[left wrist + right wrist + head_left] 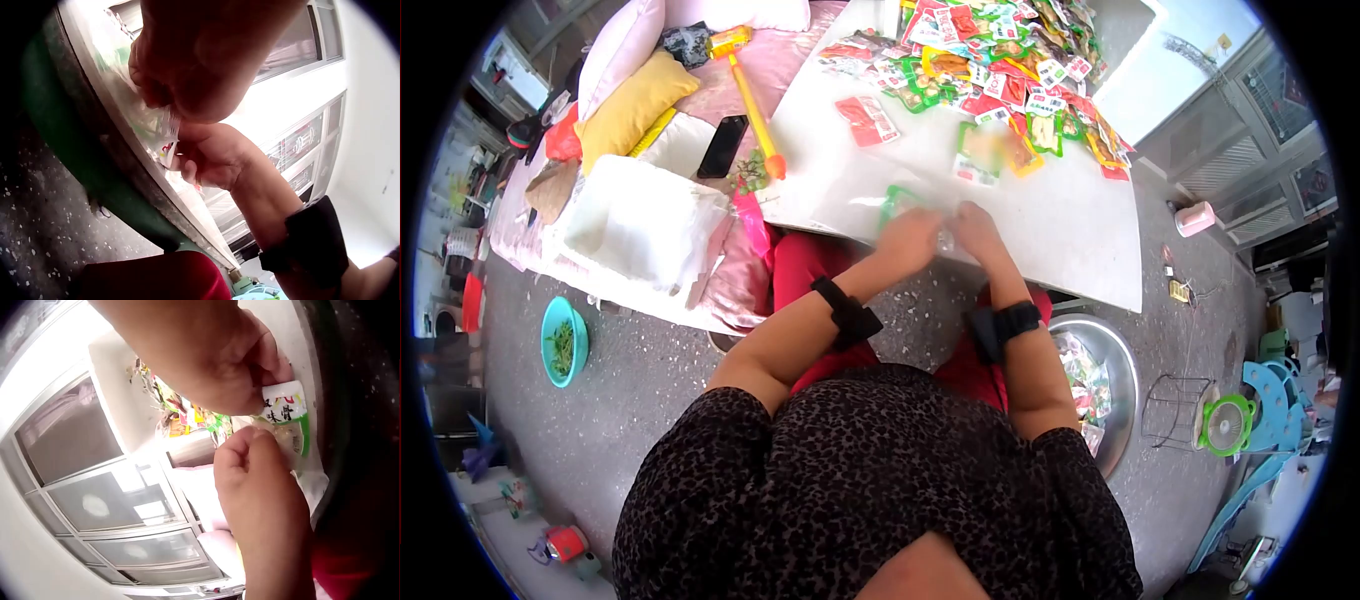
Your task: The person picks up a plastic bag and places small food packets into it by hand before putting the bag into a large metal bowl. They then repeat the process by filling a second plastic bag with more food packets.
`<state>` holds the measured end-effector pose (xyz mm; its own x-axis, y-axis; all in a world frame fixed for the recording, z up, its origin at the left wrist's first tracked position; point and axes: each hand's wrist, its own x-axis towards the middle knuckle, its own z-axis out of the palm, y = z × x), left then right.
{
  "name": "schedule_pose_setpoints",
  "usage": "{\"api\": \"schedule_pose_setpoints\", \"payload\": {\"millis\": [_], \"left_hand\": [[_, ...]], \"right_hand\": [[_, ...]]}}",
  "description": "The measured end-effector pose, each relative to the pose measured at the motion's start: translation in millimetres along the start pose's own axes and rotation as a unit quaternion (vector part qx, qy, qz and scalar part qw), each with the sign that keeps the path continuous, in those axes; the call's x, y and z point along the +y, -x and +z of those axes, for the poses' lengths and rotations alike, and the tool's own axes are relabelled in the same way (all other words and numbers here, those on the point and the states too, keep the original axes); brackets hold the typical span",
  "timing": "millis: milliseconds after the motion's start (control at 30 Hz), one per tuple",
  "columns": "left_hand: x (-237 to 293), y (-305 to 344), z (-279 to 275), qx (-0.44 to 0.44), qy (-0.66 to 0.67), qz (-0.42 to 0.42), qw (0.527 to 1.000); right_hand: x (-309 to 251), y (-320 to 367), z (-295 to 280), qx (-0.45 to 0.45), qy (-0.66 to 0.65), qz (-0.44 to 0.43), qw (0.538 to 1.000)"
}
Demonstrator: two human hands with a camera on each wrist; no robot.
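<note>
A small packet with a white printed end and green edging is between both hands at the table's near edge. My right hand grips its white end, fingers curled, as the right wrist view shows. My left hand has thumb and fingers pinched together at the packet's side, close beside the right hand. Clear plastic extends past the packet; whether it is a separate bag I cannot tell. Through it, left of my left hand, a green edge shows. In the left wrist view, my left hand partly covers the packet.
Many colourful packets are heaped at the table's far side; a red and white one lies apart. Left are a white foam box, a black phone and a yellow-handled tool. A metal basin of packets stands below right.
</note>
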<state>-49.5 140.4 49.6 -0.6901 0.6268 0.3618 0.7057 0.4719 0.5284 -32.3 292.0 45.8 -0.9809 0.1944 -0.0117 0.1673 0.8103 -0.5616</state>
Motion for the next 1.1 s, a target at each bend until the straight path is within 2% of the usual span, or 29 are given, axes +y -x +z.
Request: {"api": "schedule_pose_setpoints", "payload": {"millis": [67,100,167,200,300,400,500,533,567,600,633,700,833,933,1033,1100], "left_hand": [[1,1,0,0.013,0.015,0.023,1.0],[3,2,-3,0.02,0.024,0.024,0.999],[3,3,-6,0.011,0.021,0.015,1.0],[2,2,-6,-0.005,0.01,0.004,1.0],[-2,0,-3,-0.004,0.014,-0.005,1.0],[-9,-2,-5,-0.013,0.021,-0.005,1.0],[-3,-14,-23,-0.073,0.027,-0.014,0.997],[-3,-21,-31,-0.097,0.028,-0.02,0.995],[-9,-30,-33,-0.086,0.005,-0.002,0.996],[-17,-43,-34,-0.076,-0.015,0.017,0.997],[-24,-57,-34,-0.065,-0.036,0.036,0.997],[-33,-85,-37,-0.063,-0.072,0.006,0.995],[-83,-143,-19,-0.015,-0.152,0.007,0.988],[-97,-169,-12,0.043,-0.301,0.02,0.952],[-116,-187,-7,0.048,-0.4,0.135,0.905],[-130,-202,-1,0.047,-0.398,0.201,0.894]], "right_hand": [[3,2,0,0.008,-0.018,-0.01,1.0],[-7,5,-7,-0.032,-0.095,0.044,0.994],[-26,9,-20,-0.111,-0.247,0.147,0.951],[-16,5,-10,-0.125,-0.345,0.146,0.919],[-33,12,-3,-0.043,-0.534,0.15,0.831],[-27,11,2,-0.085,-0.562,0.076,0.819],[-11,14,1,-0.065,-0.565,0.105,0.816],[-2,13,2,0.024,-0.458,0.054,0.887],[10,11,4,0.113,-0.339,0.001,0.934],[16,12,2,0.2,-0.21,-0.05,0.956],[23,14,0,0.226,-0.163,-0.06,0.958],[26,20,-8,0.279,-0.067,-0.079,0.955],[44,18,3,0.314,-0.021,-0.108,0.943],[41,18,1,0.315,-0.043,-0.095,0.943],[44,15,0,0.308,-0.039,-0.085,0.947],[41,15,-1,0.3,-0.046,-0.072,0.95]]}}
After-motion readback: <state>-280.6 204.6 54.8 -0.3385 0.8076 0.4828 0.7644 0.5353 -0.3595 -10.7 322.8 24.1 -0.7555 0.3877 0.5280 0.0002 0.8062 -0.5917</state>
